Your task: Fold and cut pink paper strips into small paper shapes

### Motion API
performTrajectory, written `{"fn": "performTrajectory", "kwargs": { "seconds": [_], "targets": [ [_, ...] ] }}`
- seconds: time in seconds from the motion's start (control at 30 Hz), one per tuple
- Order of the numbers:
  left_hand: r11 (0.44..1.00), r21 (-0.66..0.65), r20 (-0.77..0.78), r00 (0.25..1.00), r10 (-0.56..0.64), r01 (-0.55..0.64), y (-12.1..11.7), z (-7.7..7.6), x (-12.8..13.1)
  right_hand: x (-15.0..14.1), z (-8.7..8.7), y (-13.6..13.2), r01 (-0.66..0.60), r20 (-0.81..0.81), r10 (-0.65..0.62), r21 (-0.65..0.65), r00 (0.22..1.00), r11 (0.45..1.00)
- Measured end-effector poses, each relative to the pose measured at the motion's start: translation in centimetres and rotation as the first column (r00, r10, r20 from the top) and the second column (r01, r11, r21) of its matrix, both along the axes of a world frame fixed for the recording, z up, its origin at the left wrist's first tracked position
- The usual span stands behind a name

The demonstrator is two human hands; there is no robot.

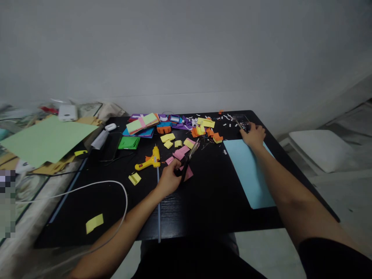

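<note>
My left hand [169, 179] is closed around the black handles of a pair of scissors [190, 157], whose blades point away from me over pink paper pieces [181, 152]. To its left lies a yellow glue gun [152, 159] with a long pale-blue strip [159, 209] running toward the table's front edge. At the far right my right hand [254, 135] has its fingers curled over a small dark, shiny thing that I cannot make out; a thin light-coloured end shows beside the thumb. Under the right wrist lies a sheet of light-blue paper [247, 174].
Yellow and orange scraps [205, 130] and white snippets litter the back of the black table [209, 201]. Stacked coloured papers [142, 123], green paper [129, 143] and a phone [109, 146] lie back left. A white cable [123, 190] crosses my left forearm. A white stool [316, 149] stands right.
</note>
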State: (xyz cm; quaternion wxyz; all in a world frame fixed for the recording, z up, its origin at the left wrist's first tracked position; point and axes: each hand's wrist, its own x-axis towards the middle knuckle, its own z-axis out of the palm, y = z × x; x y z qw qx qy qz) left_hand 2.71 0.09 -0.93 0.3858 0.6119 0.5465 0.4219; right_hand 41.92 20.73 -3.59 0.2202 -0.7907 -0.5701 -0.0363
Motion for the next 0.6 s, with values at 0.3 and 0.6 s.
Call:
{"fn": "performTrajectory", "kwargs": {
  "seconds": [0.3, 0.6],
  "targets": [
    [1.0, -0.014, 0.013, 1.0, -0.003, 0.003, 0.01, -0.25, 0.03, -0.01, -0.01, -0.03, 0.003, -0.002, -0.003, 0.003, 1.0, 1.0],
    [1.0, -0.011, 0.006, 1.0, -0.009, 0.009, 0.03, -0.25, 0.05, -0.26, 0.19, -0.28, -0.004, 0.002, 0.004, 0.008, 1.0, 1.0]
  ]
}}
